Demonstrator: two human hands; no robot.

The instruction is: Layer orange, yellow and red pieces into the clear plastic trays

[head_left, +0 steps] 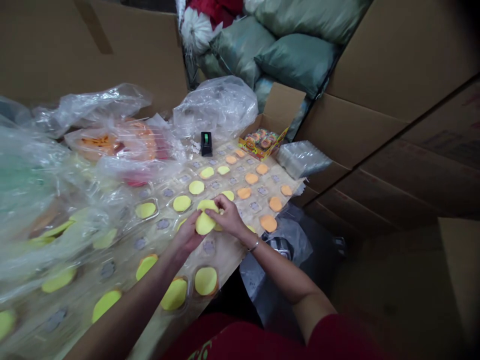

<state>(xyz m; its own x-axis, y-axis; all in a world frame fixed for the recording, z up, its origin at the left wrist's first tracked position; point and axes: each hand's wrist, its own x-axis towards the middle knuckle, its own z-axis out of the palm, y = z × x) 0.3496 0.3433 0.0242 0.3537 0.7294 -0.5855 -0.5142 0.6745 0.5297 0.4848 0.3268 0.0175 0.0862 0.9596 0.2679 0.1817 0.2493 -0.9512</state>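
My left hand (189,234) and my right hand (227,216) meet over the middle of a long work surface (225,257) covered with clear plastic trays. Both hands are closed on yellow round pads (204,223): the left grips a pad from below, the right pinches one from above at the top edge. Rows of yellow pads (182,203) lie in tray pockets around the hands, and orange pads (268,223) lie in the rows to the right.
Crumpled clear plastic bags (101,135) pile up on the left. A small black object (206,143) and a printed box of small items (262,141) stand at the far end. Big cardboard boxes (393,100) wall in the right and back.
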